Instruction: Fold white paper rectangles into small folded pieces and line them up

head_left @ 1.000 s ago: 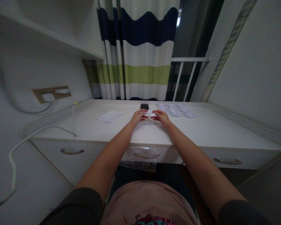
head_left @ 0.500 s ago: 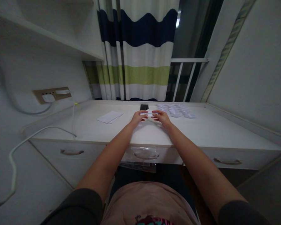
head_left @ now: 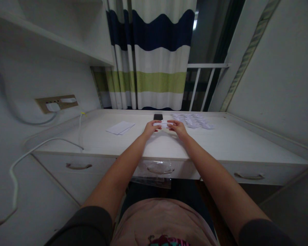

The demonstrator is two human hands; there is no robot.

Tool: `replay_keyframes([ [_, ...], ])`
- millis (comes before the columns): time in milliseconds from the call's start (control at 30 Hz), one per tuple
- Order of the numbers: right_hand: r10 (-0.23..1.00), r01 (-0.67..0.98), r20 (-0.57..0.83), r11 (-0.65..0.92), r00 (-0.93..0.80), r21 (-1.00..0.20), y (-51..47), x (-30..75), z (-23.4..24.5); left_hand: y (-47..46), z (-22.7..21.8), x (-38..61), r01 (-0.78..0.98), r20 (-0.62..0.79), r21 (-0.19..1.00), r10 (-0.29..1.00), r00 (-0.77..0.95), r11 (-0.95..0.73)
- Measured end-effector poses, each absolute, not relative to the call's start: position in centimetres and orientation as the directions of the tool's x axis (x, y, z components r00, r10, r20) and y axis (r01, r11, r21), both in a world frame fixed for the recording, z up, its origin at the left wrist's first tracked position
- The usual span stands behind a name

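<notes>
Both of my arms reach forward over a white desk (head_left: 220, 143). My left hand (head_left: 151, 128) and my right hand (head_left: 178, 128) meet at a small white piece of paper (head_left: 164, 125), each with its fingertips pinched on one end of it. The paper sits just above or on the desk surface; I cannot tell which. A dark phone (head_left: 158, 117) lies flat just behind the hands.
A pile of small white paper pieces (head_left: 193, 121) lies right of the hands. Flat white sheets (head_left: 120, 127) lie to the left. A white cable (head_left: 48, 141) trails off the desk's left edge. Drawers with handles (head_left: 159, 169) run along the front; a striped curtain (head_left: 156, 54) hangs behind.
Both hands have edged slightly away from me along the desk with the small paper between them, and the fingers have closed in on its ends.
</notes>
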State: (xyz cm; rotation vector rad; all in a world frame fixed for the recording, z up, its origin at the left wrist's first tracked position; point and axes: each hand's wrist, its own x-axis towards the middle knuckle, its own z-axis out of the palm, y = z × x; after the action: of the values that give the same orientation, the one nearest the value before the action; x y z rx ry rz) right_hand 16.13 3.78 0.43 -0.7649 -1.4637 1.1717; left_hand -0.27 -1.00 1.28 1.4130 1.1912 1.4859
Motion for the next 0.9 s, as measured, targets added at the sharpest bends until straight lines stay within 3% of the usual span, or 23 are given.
replay_keyframes([
  [500,0.904,-0.101,0.384,0.371,-0.188,-0.923,4.2,15.9,0.3,-0.8,1.4,-0.4,0.121,0.293,0.952,0.949,-0.114,-0.279],
  [900,0.831,0.105,0.538,0.553,-0.139,-0.826,5.1,16.2,0.0,-0.4,1.0,-0.6,0.011,0.237,0.971,0.966,-0.108,-0.237],
])
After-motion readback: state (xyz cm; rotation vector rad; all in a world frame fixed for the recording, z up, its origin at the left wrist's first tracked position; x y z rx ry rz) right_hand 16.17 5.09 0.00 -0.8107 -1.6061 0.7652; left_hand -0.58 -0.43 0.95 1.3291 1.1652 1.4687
